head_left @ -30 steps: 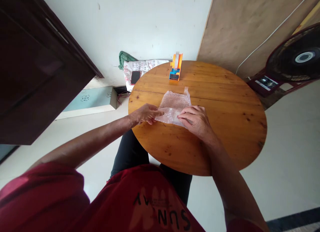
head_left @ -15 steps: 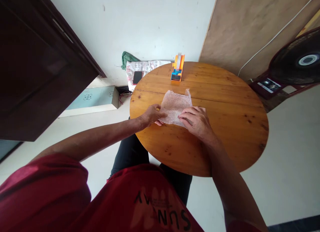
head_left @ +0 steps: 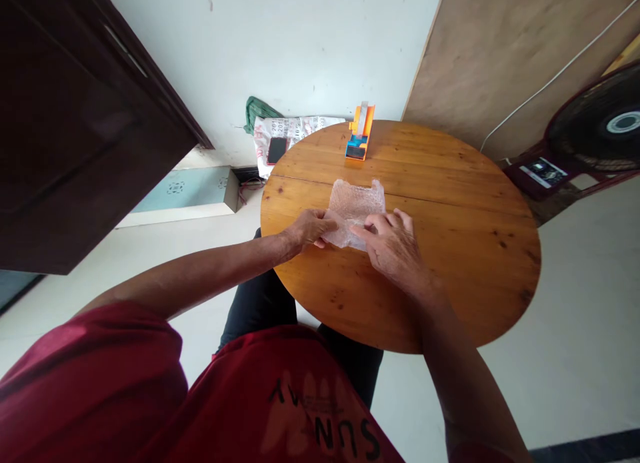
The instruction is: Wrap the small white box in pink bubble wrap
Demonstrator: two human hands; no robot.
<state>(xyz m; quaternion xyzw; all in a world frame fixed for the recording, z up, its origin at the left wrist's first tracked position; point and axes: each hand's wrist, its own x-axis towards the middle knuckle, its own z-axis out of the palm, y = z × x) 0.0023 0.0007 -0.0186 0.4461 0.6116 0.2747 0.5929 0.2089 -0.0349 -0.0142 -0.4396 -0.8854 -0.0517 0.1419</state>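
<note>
A piece of clear bubble wrap (head_left: 356, 200) lies on the round wooden table (head_left: 465, 250), its near part folded over or layered. My left hand (head_left: 311, 228) is closed on the left edge of the wrap, thumb on top. Across from it, my right hand (head_left: 393, 243) rests on the wrap's right side with its fingers apart, one fingertip touching the near part. Whether anything lies inside the wrap I cannot tell. Beyond the wrap, toward the far edge of the table, stands an orange and blue tape dispenser (head_left: 359, 133) with a roll of tape.
Behind the table's left edge lie a printed white sack (head_left: 300, 126), a dark phone-like slab (head_left: 277, 150) and a green bag (head_left: 260, 113). A dark fan (head_left: 600, 126) stands at the right. A pale box (head_left: 185, 191) is on the floor at left, near a dark door (head_left: 90, 116).
My right hand has lifted and spread its fingers somewhat from a pinch on the wrap. The left hand keeps its hold. The view has shifted slightly.
</note>
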